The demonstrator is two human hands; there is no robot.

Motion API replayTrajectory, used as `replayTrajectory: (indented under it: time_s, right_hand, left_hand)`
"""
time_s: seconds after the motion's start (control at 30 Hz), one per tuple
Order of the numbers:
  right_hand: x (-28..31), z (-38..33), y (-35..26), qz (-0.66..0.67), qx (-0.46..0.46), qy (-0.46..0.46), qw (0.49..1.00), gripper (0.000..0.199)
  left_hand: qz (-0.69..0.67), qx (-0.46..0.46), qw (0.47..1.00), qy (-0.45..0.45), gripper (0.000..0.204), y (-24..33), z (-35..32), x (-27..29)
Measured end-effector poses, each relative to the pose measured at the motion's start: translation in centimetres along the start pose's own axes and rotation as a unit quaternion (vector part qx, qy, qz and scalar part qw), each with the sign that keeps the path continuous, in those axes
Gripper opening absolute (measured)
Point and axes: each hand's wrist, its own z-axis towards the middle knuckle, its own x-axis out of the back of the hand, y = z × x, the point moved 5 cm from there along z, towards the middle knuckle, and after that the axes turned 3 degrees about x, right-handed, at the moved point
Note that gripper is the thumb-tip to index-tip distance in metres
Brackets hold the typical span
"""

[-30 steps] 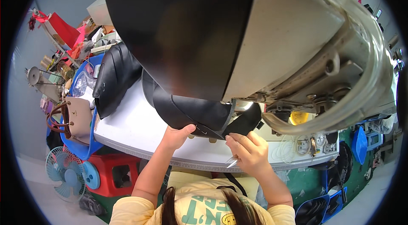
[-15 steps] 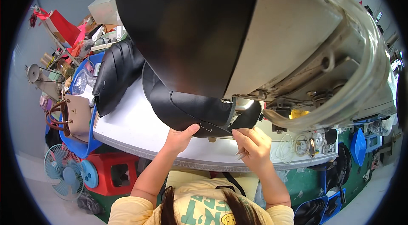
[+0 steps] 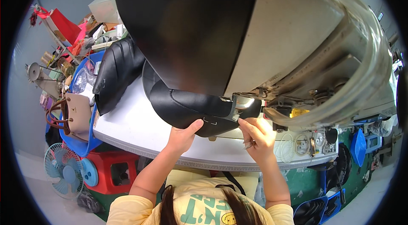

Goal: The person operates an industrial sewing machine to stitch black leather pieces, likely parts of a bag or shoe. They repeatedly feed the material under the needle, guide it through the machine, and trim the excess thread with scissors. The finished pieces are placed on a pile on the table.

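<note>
A black leather bag piece [image 3: 187, 116] with a curved edge and a seam lies on the white table, partly under the sewing machine [image 3: 282, 34]. My left hand [image 3: 185, 136] holds its near edge, thumb on top beside small metallic corner marks and fingers hidden underneath. At the piece's right side, by the bright metal part of the machine, my right hand [image 3: 260, 136] pinches the edge between thumb and fingertips. A small pointed metal tool [image 3: 248, 144], perhaps thread snips, juts from under the right hand's curled fingers. The machine head hides the far part of the leather.
More black leather pieces [image 3: 120, 74] are piled on the left of the white table [image 3: 127, 125]. Beyond stand a blue bin [image 3: 87, 142], a beige handbag [image 3: 79, 112], a fan [image 3: 68, 174] and a red stool [image 3: 106, 174]. Bobbins [image 3: 302, 145] lie at the right end.
Both hands have shifted slightly right and up, and the leather's near edge has turned a little with them. The right hand has moved closer to the machine's bright metal part.
</note>
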Motion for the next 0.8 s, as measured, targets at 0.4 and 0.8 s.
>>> replayTrajectory:
  time_s: [0.4, 0.8]
  right_hand:
    - [0.0, -0.2, 0.1, -0.023, -0.021, 0.053, 0.998, 0.033]
    - [-3.7, -0.9, -2.0, -0.113, 0.074, 0.005, 0.991, 0.055]
  left_hand:
    - [-0.036, 0.018, 0.999, 0.005, 0.032, 0.4, 0.2, -1.2]
    - [-0.087, 0.026, 0.994, 0.062, 0.033, -0.1, 0.8, -2.3]
